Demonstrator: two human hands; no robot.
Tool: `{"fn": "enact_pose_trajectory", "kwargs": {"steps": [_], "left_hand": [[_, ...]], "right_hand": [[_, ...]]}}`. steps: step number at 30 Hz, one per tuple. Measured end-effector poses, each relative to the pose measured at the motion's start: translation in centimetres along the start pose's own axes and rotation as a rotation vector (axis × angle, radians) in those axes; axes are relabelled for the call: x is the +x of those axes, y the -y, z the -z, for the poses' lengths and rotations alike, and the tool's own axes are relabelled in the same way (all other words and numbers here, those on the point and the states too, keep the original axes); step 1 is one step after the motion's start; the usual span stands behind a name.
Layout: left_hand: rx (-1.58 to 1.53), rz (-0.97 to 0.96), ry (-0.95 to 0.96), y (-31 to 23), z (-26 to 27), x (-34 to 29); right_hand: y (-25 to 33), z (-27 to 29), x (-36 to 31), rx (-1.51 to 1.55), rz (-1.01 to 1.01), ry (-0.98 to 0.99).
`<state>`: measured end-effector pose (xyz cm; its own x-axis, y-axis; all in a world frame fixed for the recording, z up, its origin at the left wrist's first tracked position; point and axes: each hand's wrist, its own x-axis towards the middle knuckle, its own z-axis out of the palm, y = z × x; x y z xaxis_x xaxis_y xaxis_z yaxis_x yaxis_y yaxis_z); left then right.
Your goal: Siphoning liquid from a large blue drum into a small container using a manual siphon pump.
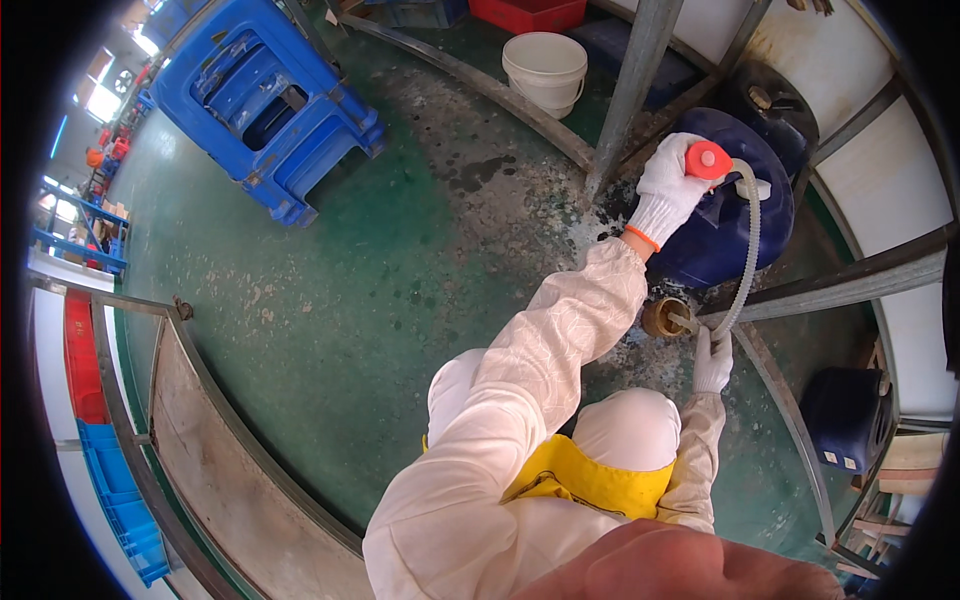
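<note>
My left hand, in a white knit glove with an orange cuff, is wrapped round the red-topped siphon pump. The pump stands over a dark blue drum. From it a translucent corrugated hose bends down to my gloved right hand, whose fingers are closed on the hose near its lower end. That end points into the mouth of a small brownish-yellow container standing on the floor beside the drum. How deep the hose reaches inside is hard to see.
Metal frame posts and rails surround the drum. A black drum is behind it, and a dark blue jerrycan stands at right. A white bucket and blue stacked stools stand farther off. Wet stains mark the green floor.
</note>
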<state>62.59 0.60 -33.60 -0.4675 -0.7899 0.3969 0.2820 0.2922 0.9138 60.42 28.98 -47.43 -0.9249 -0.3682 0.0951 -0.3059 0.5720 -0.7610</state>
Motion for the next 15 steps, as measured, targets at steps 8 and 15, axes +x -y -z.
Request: {"fn": "enact_pose_trajectory", "kwargs": {"steps": [8,15], "left_hand": [[0.129,0.090,-0.027,0.0,-0.3,-1.2],[0.119,0.056,0.019,1.0,0.2,-0.5]], "right_hand": [[0.7,0.4,-0.1,-0.016,0.010,-0.003],[-0.4,0.3,0.0,0.044,0.041,-0.029]]}}
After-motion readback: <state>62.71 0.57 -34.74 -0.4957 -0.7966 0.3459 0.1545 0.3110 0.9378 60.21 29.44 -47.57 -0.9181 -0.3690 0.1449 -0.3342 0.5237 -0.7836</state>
